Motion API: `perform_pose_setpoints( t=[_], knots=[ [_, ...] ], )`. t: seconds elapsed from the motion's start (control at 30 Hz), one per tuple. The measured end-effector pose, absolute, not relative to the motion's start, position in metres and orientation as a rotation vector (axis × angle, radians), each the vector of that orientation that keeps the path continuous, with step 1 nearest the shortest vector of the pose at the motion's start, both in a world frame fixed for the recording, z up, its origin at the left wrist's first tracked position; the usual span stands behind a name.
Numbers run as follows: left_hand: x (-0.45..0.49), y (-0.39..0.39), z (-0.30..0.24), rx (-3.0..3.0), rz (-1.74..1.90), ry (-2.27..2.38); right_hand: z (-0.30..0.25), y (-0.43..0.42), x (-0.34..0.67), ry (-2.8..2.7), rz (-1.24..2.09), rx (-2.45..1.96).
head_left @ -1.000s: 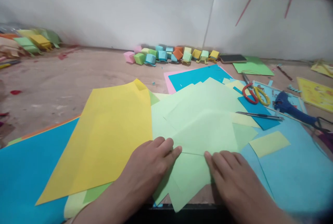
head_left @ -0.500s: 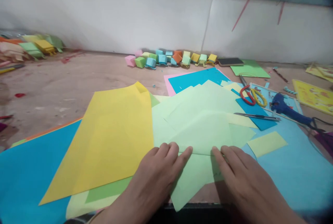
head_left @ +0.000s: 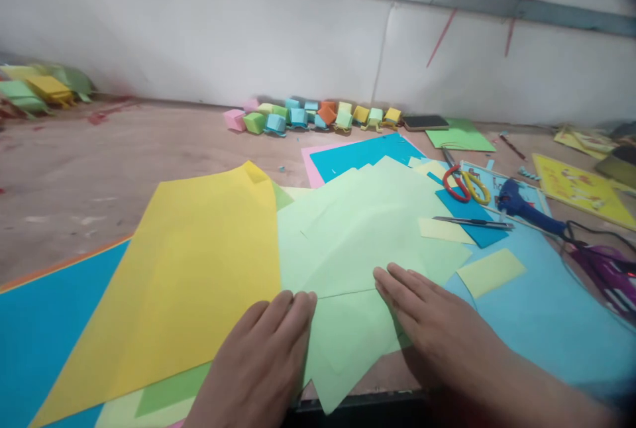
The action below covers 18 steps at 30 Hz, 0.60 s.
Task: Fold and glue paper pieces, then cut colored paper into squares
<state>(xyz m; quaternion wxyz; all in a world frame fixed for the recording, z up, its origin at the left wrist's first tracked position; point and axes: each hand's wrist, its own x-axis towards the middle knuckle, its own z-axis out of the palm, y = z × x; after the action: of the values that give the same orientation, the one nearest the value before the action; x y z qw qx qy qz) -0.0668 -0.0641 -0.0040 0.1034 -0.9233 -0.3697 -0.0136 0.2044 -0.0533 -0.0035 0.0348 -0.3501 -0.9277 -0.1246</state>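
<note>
A large light green paper sheet (head_left: 358,236) lies in front of me, with a straight crease or folded edge running across it. At the left end of that line, my left hand (head_left: 268,342) grips the sheet with bent fingers held close together; its thumb is hidden. My right hand (head_left: 422,302) rests on the right end of the line, its fingers stretched out flat on the paper. A pointed flap of the green paper reaches the table's front edge between my hands. Beside my left hand lies a big yellow sheet (head_left: 199,262), over a blue sheet (head_left: 59,335).
To the right are scissors (head_left: 457,184), a slim metal craft knife or tweezers (head_left: 472,222), a blue glue gun (head_left: 527,206) with a cord, and a light blue sheet (head_left: 551,309). Small folded paper boxes (head_left: 298,116) and a phone (head_left: 425,123) line the wall.
My hands have moved apart along the crease: the left slid left, while the right flattened and shifted slightly left in the picture. The whole view has swung a little to the right.
</note>
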Motion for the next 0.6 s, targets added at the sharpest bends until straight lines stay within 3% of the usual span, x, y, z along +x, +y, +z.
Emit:
perform_pose_setpoints(
  t=[0.6],
  knots=[
    [-0.088, -0.073, -0.013, -2.664, -0.099, -1.2, -0.016, -0.02, 0.233, -2.973, -0.065, -0.996]
  ],
)
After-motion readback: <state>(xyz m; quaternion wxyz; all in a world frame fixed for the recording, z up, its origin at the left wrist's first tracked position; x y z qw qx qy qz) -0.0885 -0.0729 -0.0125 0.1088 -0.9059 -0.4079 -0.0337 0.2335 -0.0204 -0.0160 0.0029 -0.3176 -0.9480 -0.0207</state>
